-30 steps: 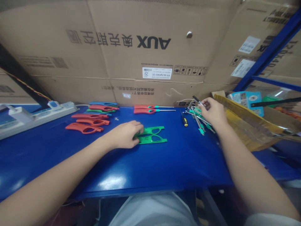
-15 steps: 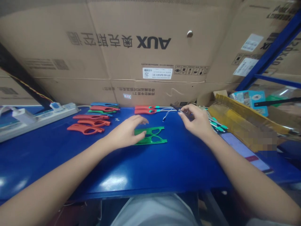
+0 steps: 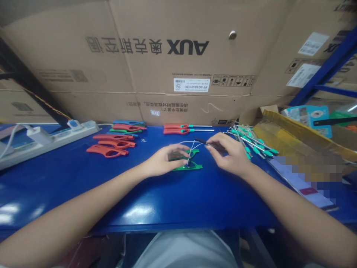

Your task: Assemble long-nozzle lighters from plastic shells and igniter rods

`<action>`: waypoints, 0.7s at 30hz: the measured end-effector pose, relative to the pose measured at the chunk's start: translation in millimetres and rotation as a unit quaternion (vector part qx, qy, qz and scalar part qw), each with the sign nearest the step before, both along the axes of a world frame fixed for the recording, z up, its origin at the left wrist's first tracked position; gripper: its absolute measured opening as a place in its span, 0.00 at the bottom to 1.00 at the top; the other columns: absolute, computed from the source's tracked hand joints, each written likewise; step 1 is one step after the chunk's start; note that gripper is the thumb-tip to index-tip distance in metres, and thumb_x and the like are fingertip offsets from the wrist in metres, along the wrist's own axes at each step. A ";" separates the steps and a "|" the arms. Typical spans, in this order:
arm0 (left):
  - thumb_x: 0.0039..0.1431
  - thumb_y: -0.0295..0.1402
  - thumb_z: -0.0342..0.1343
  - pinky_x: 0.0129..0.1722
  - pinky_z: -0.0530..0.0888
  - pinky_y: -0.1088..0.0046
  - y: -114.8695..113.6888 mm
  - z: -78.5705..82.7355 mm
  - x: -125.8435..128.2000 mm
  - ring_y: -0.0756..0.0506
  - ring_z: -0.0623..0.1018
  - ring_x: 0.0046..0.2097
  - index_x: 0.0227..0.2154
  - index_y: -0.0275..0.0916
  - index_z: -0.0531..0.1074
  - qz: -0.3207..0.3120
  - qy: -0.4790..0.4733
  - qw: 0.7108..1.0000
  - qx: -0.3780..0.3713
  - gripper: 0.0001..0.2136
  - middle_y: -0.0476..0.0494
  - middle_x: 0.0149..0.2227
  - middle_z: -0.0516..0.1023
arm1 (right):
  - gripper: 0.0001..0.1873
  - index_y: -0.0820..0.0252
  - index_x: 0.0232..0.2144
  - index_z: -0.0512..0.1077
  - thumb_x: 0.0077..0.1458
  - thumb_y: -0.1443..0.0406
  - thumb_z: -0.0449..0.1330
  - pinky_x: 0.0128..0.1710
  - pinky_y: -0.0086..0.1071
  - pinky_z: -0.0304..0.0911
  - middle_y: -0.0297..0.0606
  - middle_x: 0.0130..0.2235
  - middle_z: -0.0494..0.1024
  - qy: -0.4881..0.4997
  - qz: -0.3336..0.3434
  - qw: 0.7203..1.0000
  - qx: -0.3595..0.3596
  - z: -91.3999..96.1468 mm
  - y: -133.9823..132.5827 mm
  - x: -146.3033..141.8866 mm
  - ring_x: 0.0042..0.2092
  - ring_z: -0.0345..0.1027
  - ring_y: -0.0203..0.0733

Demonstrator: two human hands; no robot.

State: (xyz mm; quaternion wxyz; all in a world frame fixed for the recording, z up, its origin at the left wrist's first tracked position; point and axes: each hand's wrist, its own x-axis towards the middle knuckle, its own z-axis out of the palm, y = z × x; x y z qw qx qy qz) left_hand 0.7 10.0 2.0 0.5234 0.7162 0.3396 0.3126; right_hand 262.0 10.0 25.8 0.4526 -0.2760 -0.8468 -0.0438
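Observation:
Two flat green lighter-handle shells [image 3: 197, 167] lie side by side on the blue table, partly hidden by my left hand [image 3: 175, 157]. My left thumb and fingers close around a small dark part [image 3: 189, 163] at the end of thin white wires [image 3: 192, 149], just over the nearer shell. To the right, my right hand [image 3: 227, 152] pinches a slim dark piece [image 3: 200, 140] pointing left, which the wires reach. Its exact kind is unclear.
Red and blue handle shells [image 3: 107, 150] lie at left by a white power strip [image 3: 64, 139]. Behind are red lighters with metal tubes [image 3: 178, 131]. At right sit teal-ended metal rods [image 3: 255, 143], a phone [image 3: 301, 182] and a yellow-taped box [image 3: 279, 137]. Cardboard [image 3: 139, 74] walls the back.
My right hand has brought the dark piece and wires left and nearer. My left hand has moved right and closed on the dangling small dark part. The view has shifted slightly.

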 end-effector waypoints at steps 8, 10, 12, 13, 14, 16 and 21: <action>0.61 0.38 0.62 0.56 0.71 0.66 -4.7 3.4 4.8 0.43 0.79 0.52 0.50 0.34 0.76 -0.045 -0.148 0.976 -0.154 0.17 0.37 0.46 0.82 | 0.06 0.57 0.40 0.69 0.61 0.71 0.61 0.27 0.28 0.65 0.36 0.34 0.76 0.011 0.026 0.999 0.029 -1.3 -2.1 -2.7 0.30 0.67 0.34; 0.61 0.39 0.60 0.50 0.74 0.68 -5.0 5.7 4.6 0.43 0.81 0.45 0.46 0.32 0.79 -0.074 -0.188 0.958 -0.205 0.16 0.39 0.36 0.82 | 0.07 0.57 0.40 0.69 0.61 0.71 0.61 0.27 0.28 0.65 0.36 0.34 0.76 0.009 0.037 0.999 0.030 -1.9 -2.1 -2.4 0.30 0.68 0.34; 0.61 0.43 0.58 0.42 0.77 0.69 -4.8 9.4 3.1 0.43 0.82 0.38 0.43 0.31 0.79 -0.096 -0.200 0.944 -0.246 0.18 0.42 0.30 0.79 | 0.08 0.57 0.41 0.69 0.61 0.71 0.62 0.27 0.27 0.66 0.36 0.34 0.75 0.001 0.053 0.998 0.028 -2.3 -1.8 -1.3 0.30 0.68 0.35; 0.62 0.46 0.56 0.38 0.78 0.70 -4.6 11.7 1.9 0.44 0.81 0.35 0.42 0.31 0.79 -0.101 -0.196 0.940 -0.261 0.20 0.43 0.28 0.77 | 0.08 0.57 0.41 0.69 0.61 0.71 0.62 0.28 0.27 0.66 0.36 0.34 0.75 -0.005 0.061 0.998 0.027 -2.5 -1.6 -0.6 0.31 0.69 0.35; 0.64 0.48 0.54 0.32 0.78 0.71 -4.3 14.4 0.3 0.45 0.80 0.31 0.41 0.31 0.79 -0.102 -0.187 0.938 -0.273 0.22 0.44 0.27 0.76 | 0.08 0.57 0.42 0.69 0.61 0.71 0.62 0.28 0.27 0.66 0.36 0.34 0.76 -0.012 0.067 0.997 0.024 -2.5 -1.4 0.3 0.31 0.69 0.35; 0.66 0.54 0.48 0.21 0.73 0.75 -3.4 20.6 -3.7 0.48 0.76 0.24 0.41 0.31 0.79 -0.103 -0.157 0.940 -0.285 0.28 0.45 0.26 0.75 | 0.08 0.57 0.42 0.69 0.61 0.70 0.62 0.28 0.28 0.67 0.37 0.34 0.76 -0.028 0.080 0.996 0.020 -2.5 -0.9 2.0 0.32 0.71 0.36; 0.63 0.64 0.39 0.12 0.63 0.77 -0.8 37.0 -14.8 0.50 0.71 0.19 0.44 0.30 0.79 -0.148 -0.089 0.929 -0.327 0.40 0.37 0.31 0.79 | 0.09 0.58 0.43 0.70 0.60 0.71 0.60 0.31 0.30 0.69 0.39 0.35 0.79 -0.086 0.104 0.990 0.051 -0.5 -0.2 5.0 0.35 0.74 0.39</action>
